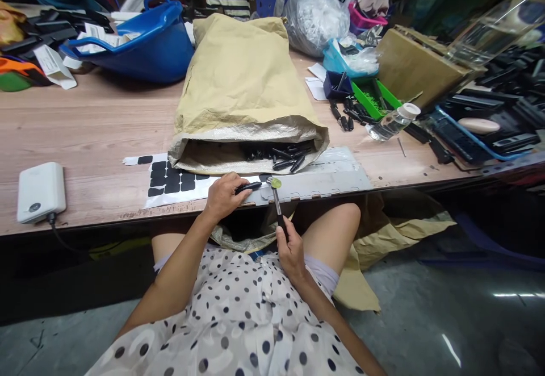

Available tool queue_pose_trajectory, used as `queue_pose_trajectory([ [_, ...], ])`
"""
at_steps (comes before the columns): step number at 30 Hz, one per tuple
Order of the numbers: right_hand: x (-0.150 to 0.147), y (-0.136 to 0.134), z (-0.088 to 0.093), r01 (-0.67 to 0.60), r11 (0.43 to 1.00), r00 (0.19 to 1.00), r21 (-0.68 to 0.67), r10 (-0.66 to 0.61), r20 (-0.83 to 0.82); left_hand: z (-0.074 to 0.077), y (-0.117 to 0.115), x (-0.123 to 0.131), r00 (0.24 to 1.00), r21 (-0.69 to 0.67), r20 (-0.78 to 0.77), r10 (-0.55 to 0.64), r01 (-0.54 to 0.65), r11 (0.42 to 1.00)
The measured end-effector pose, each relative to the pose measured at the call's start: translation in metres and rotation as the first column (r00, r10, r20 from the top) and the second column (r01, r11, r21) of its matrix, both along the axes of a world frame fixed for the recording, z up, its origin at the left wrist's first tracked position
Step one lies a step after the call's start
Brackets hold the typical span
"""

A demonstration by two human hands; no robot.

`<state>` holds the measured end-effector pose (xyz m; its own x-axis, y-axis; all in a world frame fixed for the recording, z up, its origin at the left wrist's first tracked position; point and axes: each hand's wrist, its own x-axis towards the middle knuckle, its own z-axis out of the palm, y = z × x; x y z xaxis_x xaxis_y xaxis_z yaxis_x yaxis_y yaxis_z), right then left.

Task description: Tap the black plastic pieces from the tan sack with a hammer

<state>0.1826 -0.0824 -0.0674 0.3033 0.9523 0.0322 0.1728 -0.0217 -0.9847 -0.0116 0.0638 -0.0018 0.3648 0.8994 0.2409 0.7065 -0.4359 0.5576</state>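
Observation:
My left hand [224, 195] is closed around a slim black pen-like part [250, 187], its tip pointing right over the grey board [336, 170] at the table edge. In my right hand [290, 249] is a small hammer [277, 201] with a dark grip, a metal shaft and a yellow-green face on its head. The hammer head is beside the tip of the black part; whether they touch I cannot tell. Just beyond my hands, a tan paper sack [242, 75] lies with its mouth facing me, and several similar black parts [292, 156] show inside.
A sheet with black stickers [170, 180] lies left of the sack, and a white power bank [41, 192] farther left. Behind are a blue basin [140, 46] and co-workers. On the right stand a green tray [374, 97], a bottle [394, 122] and a blue-rimmed basket [464, 137].

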Motion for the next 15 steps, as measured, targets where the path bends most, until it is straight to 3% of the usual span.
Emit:
queue_pose_trajectory([
  [8, -0.0061, 0.0, 0.0111, -0.017, 0.995, 0.991, 0.096, 0.004, 0.135, 0.0022, 0.0032, 0.0008, 0.998, -0.016, -0.063, -0.013, 0.012, 1.0],
  [15, -0.0049, -0.0007, 0.0061, 0.004, 0.999, 0.991, 0.037, -0.009, 0.136, 0.0023, 0.0036, 0.0009, 0.998, -0.018, -0.058, -0.026, 0.025, 1.0],
])
